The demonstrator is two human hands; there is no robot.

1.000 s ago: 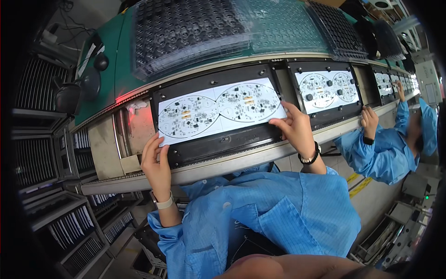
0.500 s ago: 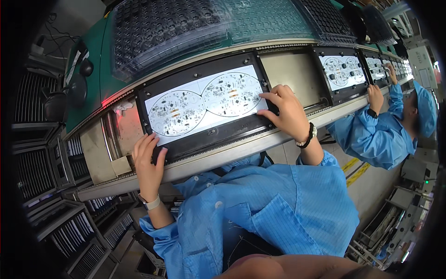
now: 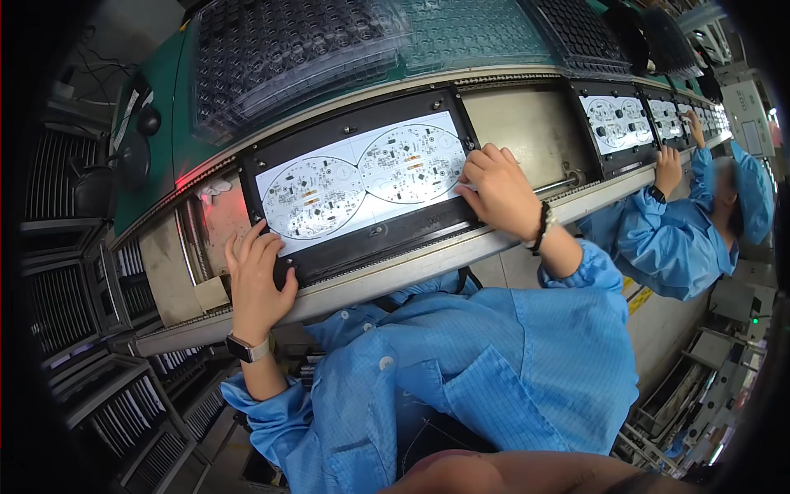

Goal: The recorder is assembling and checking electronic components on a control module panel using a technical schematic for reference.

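A white circuit board panel (image 3: 362, 165) with two round, part-covered boards lies flat in a black carrier frame (image 3: 329, 262) on the conveyor in front of me. My left hand (image 3: 259, 272) is open, its fingers stretched over the frame's near left corner and the thumb apart. At the panel's right edge, my right hand (image 3: 504, 191) has its fingers bent and thumb drawn in close to them. Whatever lies between these fingertips, if anything, is hidden.
Behind the conveyor rail (image 3: 370, 267) stand clear plastic trays (image 3: 296, 62) of dark round parts on a green surface. To the right, further carriers with boards (image 3: 617, 123) sit on the line, where a co-worker in blue (image 3: 679, 239) works. Racks (image 3: 123, 403) stand at left.
My right hand's fingers have curled and drawn closer together at the panel's right edge. My left hand has shifted slightly left, its wrist turning. The carriers at the right have moved farther right.
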